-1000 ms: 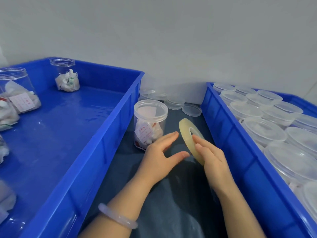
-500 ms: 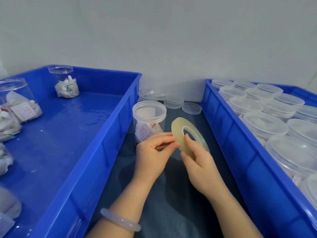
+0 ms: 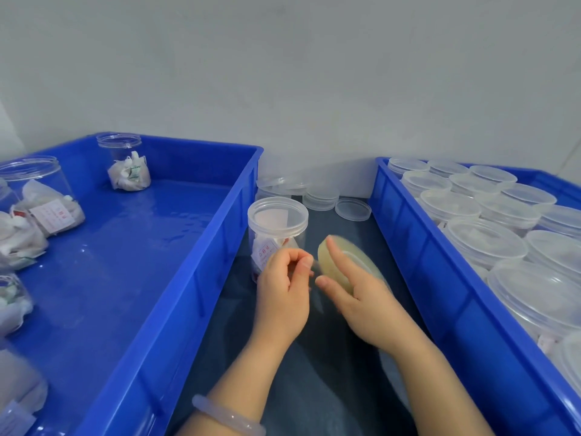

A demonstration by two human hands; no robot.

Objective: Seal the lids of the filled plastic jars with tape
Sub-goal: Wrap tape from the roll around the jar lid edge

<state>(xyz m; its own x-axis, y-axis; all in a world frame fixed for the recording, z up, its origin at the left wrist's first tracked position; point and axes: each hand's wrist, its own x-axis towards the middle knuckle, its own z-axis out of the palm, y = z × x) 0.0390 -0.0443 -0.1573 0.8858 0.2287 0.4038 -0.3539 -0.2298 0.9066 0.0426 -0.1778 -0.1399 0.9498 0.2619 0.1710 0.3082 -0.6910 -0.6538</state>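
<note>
We log: clear lidded plastic jar (image 3: 277, 219) holds white packets (image 3: 269, 247) | yellowish translucent tape roll (image 3: 324, 263) beside jar, on edge | right hand (image 3: 361, 298) grips it | left hand (image 3: 284, 297) pinches its rim.

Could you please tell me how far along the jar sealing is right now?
Done: the nearest clear plastic jar has its lid on, no tape visible. In hand: the right hand holds the yellowish tape roll; the left hand pinches at its edge. Left: taping that lid, plus lidding the open filled jars in the left blue plastic crate. Whether the lidded jars in the right blue crate are taped is unclear.
</note>
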